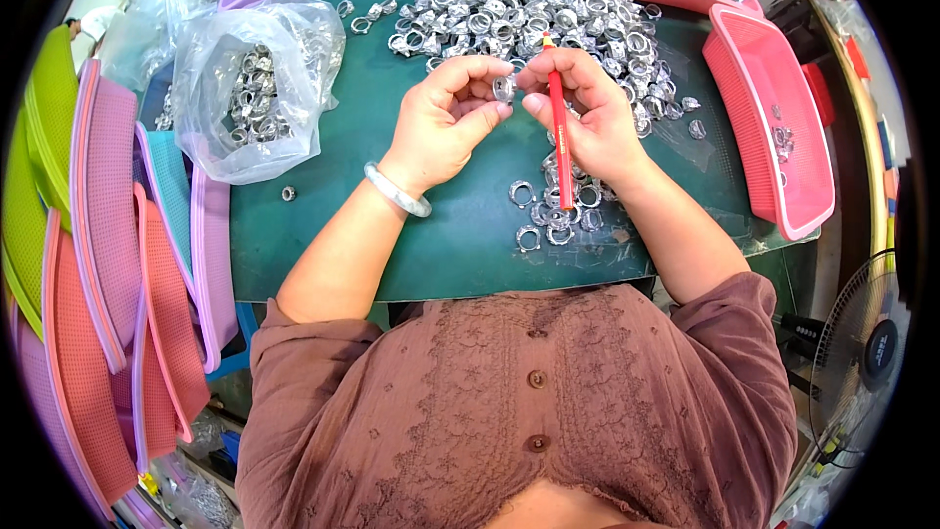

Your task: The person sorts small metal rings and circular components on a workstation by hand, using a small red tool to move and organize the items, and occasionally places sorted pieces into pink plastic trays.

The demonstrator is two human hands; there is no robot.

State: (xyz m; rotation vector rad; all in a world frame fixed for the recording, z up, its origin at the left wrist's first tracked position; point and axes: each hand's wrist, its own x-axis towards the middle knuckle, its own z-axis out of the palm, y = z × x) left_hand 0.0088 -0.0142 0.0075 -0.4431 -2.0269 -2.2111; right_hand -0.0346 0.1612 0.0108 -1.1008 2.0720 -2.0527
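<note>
Between the thumb and fingers of my left hand (446, 120) a silver ring (503, 88) is pinched upright. My right hand (590, 113) grips a red pencil (561, 137), its yellowish end pointing away from me and the other end hanging toward my body. The right fingertips are close beside the ring; whether they touch it I cannot tell. Beyond both hands spreads a large heap of silver rings (509, 5). A smaller group of rings (558, 231) lies nearer to me, partly under the right hand and the pencil.
Left of my hands stands a clear plastic bag (304, 103) with rings inside. A pink basket (764, 118) holding a few rings is on the right. Stacked coloured baskets (103, 216) fill the left side. A fan (862, 353) stands at the lower right, off the green table (431, 245).
</note>
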